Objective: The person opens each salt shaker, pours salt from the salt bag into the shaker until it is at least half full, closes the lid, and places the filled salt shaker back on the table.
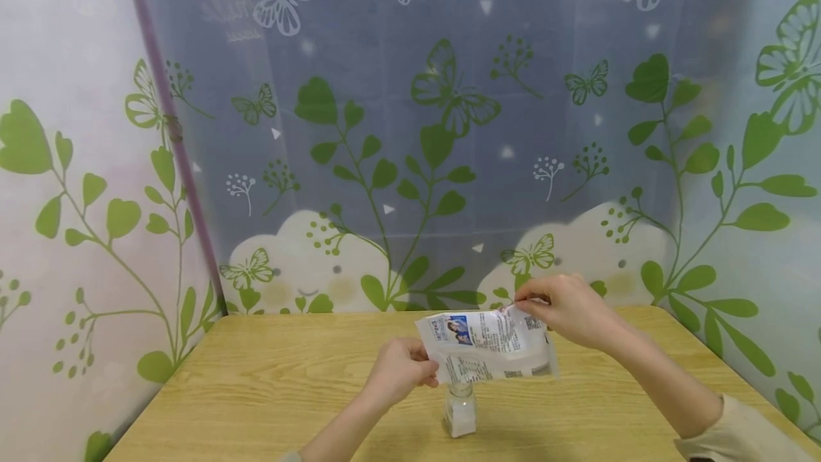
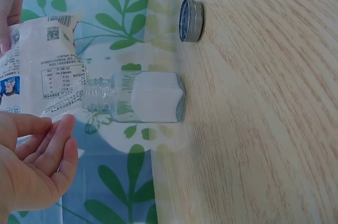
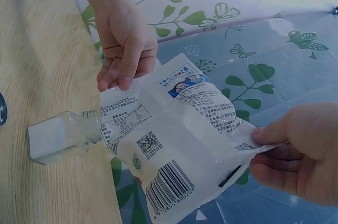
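Observation:
A white plastic bag (image 1: 490, 344) printed with text, barcode and a small blue picture hangs tilted above the table. My left hand (image 1: 399, 371) pinches its lower left edge between thumb and fingers. At the opposite upper corner, my right hand (image 1: 574, 311) pinches the plastic. Directly below the bag stands a small clear glass jar (image 1: 460, 419), upright and uncapped, with white contents (image 2: 156, 97) filling its lower part. In the left wrist view the bag's lower edge meets the jar's threaded mouth (image 2: 97, 94); whether anything is flowing cannot be seen.
A silver screw lid (image 2: 193, 20) lies on the wooden table (image 1: 288, 391) beside the jar. Fabric curtains (image 1: 359, 162) with leaves, butterflies and clouds hang behind the table and at both sides.

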